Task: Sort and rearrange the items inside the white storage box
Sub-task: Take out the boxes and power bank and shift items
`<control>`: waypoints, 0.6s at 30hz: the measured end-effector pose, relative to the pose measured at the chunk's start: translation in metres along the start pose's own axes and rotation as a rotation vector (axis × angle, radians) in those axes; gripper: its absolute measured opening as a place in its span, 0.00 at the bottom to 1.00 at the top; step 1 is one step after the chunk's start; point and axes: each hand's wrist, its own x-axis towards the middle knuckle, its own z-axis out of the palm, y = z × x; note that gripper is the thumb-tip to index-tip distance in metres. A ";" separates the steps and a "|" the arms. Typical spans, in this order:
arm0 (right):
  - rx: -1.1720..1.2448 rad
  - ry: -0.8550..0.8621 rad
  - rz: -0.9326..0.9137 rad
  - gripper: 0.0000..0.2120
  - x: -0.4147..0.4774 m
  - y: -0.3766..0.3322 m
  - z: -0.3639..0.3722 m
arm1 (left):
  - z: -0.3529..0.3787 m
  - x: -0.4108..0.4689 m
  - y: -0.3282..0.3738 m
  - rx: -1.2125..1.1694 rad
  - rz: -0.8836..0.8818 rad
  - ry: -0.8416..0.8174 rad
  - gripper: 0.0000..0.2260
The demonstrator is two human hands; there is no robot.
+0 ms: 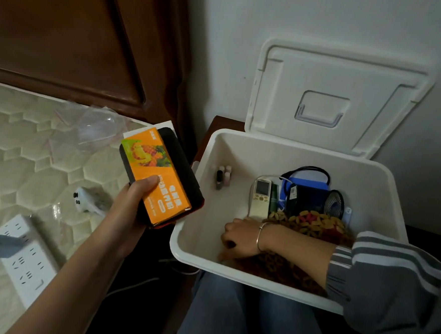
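Bedside corner: white wall, mattress (33, 138) at left. Left hand (130, 207) raised between mattress and white box (241, 152), fingers gripping an orange packet (158, 178) stacked on a black case (185, 169); long axis points away, tilted left. Right hand (243, 237) reaches palm-down into the box, fingers curled, grip cannot be told. Remote (261, 198), small bottles (222, 176) and patterned cloth (312, 222) lie around it. Lid (336, 96) stands open.

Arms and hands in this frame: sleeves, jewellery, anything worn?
The left hand and forearm are bare: no sleeve, ring or watch shows. The right hand has a thin silver bangle at the wrist; that arm wears a grey sleeve with paler stripes and a striped ribbed cuff.
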 end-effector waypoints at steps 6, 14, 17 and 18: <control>-0.024 0.041 -0.018 0.21 -0.012 -0.002 0.006 | 0.004 0.006 0.015 0.167 -0.026 0.032 0.13; -0.142 -0.008 -0.001 0.21 -0.021 -0.007 -0.002 | 0.023 0.008 0.025 0.482 -0.071 0.020 0.28; -0.095 0.113 0.001 0.19 -0.041 0.001 -0.007 | 0.039 0.010 0.023 0.684 0.003 0.054 0.35; -0.070 0.158 0.009 0.17 -0.050 0.005 -0.007 | 0.046 0.010 0.021 0.790 0.036 0.063 0.36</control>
